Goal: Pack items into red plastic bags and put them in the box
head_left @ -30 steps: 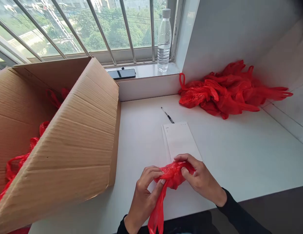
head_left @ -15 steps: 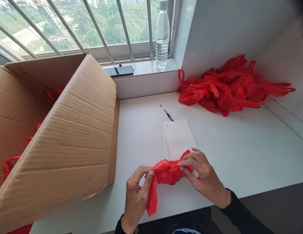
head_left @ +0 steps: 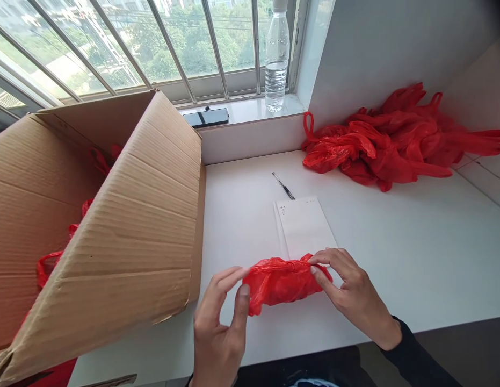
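A crumpled red plastic bag (head_left: 285, 282) lies gathered into a roll near the front of the white table, between my hands. My left hand (head_left: 223, 322) is at its left end, thumb and fingers spread apart, the fingertips close to the plastic. At the right end, my right hand (head_left: 350, 290) pinches the bag between thumb and fingers. Just beyond the bag lies a white notepad (head_left: 308, 226) with a few small marks on its top sheet; the bag overlaps its near edge. A pen (head_left: 284, 186) rests at the notepad's far edge.
On the left stands a large open cardboard box (head_left: 132, 231) with red bags inside. A heap of red plastic bags (head_left: 395, 142) sits at the back right against the wall. The windowsill holds a phone (head_left: 207, 118) and a water bottle (head_left: 277, 64).
My left hand has let go of the bag's left end and opened. The strip that hung down there is now gathered in. My view has shifted slightly left.
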The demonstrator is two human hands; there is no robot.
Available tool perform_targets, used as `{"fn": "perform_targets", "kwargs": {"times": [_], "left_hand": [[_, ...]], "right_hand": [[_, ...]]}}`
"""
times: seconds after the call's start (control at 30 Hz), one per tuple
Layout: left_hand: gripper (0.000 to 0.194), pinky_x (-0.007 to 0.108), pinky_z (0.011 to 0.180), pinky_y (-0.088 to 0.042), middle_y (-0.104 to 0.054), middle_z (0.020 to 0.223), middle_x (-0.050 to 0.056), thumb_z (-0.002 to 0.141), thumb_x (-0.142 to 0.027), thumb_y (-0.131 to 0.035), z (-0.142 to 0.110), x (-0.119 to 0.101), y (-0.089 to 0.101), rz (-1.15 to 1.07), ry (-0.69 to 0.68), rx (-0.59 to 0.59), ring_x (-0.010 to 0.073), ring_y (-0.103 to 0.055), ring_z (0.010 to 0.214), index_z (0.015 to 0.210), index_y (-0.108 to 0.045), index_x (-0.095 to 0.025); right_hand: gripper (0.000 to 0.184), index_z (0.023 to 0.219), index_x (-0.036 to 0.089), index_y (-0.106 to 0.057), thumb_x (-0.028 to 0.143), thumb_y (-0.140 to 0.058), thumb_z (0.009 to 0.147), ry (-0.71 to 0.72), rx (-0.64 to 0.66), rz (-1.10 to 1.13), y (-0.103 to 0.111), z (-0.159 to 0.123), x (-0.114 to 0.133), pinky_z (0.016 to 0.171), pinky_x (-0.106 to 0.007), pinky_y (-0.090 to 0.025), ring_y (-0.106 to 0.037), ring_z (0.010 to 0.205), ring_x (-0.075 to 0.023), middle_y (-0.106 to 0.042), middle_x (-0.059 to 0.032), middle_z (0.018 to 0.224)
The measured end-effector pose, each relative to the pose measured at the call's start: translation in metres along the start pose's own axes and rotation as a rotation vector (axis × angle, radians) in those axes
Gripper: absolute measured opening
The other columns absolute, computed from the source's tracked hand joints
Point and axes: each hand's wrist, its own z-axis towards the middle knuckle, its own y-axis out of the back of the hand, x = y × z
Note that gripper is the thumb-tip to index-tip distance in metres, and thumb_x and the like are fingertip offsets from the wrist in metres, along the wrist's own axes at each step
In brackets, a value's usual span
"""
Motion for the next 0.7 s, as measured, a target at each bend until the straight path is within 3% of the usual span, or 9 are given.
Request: {"fn": "perform_targets", "kwargs": {"times": [0.07, 0.13, 0.23, 0.3, 0.43, 0.57, 0.63, 0.7], "left_hand": [[0.034, 0.029, 0.097, -0.050, -0.067, 0.122, 0.000, 0.099, -0.013, -0.059, 0.006, -0.011, 0.001, 0.080, -0.208, 0.039, 0.0158, -0.062, 0.115, 0.125, -0.066, -0.033], [0.037, 0.033, 0.096, -0.052, -0.066, 0.124, 0.002, 0.098, -0.013, -0.059, 0.015, -0.014, -0.005, 0.171, -0.280, 0.144, 0.0185, -0.060, 0.117, 0.129, -0.064, -0.032], [0.029, 0.039, 0.091, -0.054, -0.064, 0.123, 0.007, 0.099, -0.021, -0.057, 0.026, -0.006, -0.019, 0.298, -0.172, 0.319, 0.0245, -0.056, 0.120, 0.125, -0.066, -0.030], [0.020, 0.039, 0.086, -0.055, -0.067, 0.112, 0.006, 0.100, -0.026, -0.055, 0.029, 0.000, -0.025, 0.287, -0.096, 0.367, 0.0253, -0.058, 0.112, 0.113, -0.070, -0.028], [0.016, 0.035, 0.080, -0.053, -0.069, 0.095, 0.001, 0.100, -0.039, -0.057, 0.029, 0.005, -0.018, 0.200, 0.054, 0.265, 0.0222, -0.062, 0.096, 0.094, -0.069, -0.029], [0.031, 0.030, 0.058, -0.049, -0.072, 0.095, 0.001, 0.092, -0.058, -0.062, 0.031, 0.010, -0.002, 0.173, 0.308, 0.075, 0.0222, -0.066, 0.084, 0.095, -0.070, -0.029], [0.035, 0.029, 0.057, -0.050, -0.073, 0.104, 0.002, 0.091, -0.060, -0.060, 0.031, 0.011, -0.001, 0.167, 0.331, 0.106, 0.0231, -0.067, 0.088, 0.105, -0.070, -0.029], [0.035, 0.031, 0.066, -0.054, -0.070, 0.118, 0.003, 0.093, -0.056, -0.059, 0.030, 0.010, -0.006, 0.151, 0.265, 0.175, 0.0243, -0.067, 0.100, 0.117, -0.067, -0.032]], "right_hand": [[0.016, 0.112, 0.033, -0.060, 0.021, -0.055, 0.103, -0.002, 0.011, 0.020, -0.002, 0.002, 0.003, 0.088, -0.040, -0.050, -0.057, 0.106, -0.0221, -0.067, 0.0019, 0.108], [0.017, 0.112, 0.033, -0.059, 0.019, -0.055, 0.103, 0.009, 0.020, 0.042, -0.003, 0.003, 0.005, 0.090, -0.040, -0.049, -0.057, 0.105, -0.0218, -0.066, 0.0023, 0.107], [0.019, 0.113, 0.033, -0.059, 0.018, -0.055, 0.102, 0.000, 0.035, 0.062, -0.003, 0.005, 0.009, 0.091, -0.040, -0.049, -0.057, 0.104, -0.0216, -0.066, 0.0026, 0.106], [0.018, 0.111, 0.033, -0.059, 0.018, -0.055, 0.102, -0.015, 0.042, 0.061, -0.002, 0.004, 0.009, 0.090, -0.040, -0.049, -0.056, 0.105, -0.0218, -0.065, 0.0025, 0.107], [0.015, 0.106, 0.031, -0.060, 0.018, -0.052, 0.103, -0.058, 0.029, 0.074, 0.001, 0.001, 0.007, 0.087, -0.040, -0.050, -0.058, 0.102, -0.0221, -0.066, 0.0019, 0.104], [0.011, 0.102, 0.030, -0.061, 0.025, -0.051, 0.104, -0.189, -0.002, 0.089, 0.003, -0.001, 0.002, 0.082, -0.041, -0.053, -0.060, 0.098, -0.0234, -0.066, -0.0002, 0.101], [0.011, 0.103, 0.030, -0.062, 0.027, -0.052, 0.103, -0.219, 0.003, 0.093, 0.004, -0.001, 0.001, 0.082, -0.041, -0.054, -0.061, 0.098, -0.0240, -0.067, -0.0010, 0.102], [0.012, 0.108, 0.030, -0.063, 0.027, -0.053, 0.103, -0.195, 0.001, 0.092, 0.004, 0.000, 0.001, 0.086, -0.043, -0.055, -0.061, 0.104, -0.0245, -0.068, -0.0019, 0.107]]}}
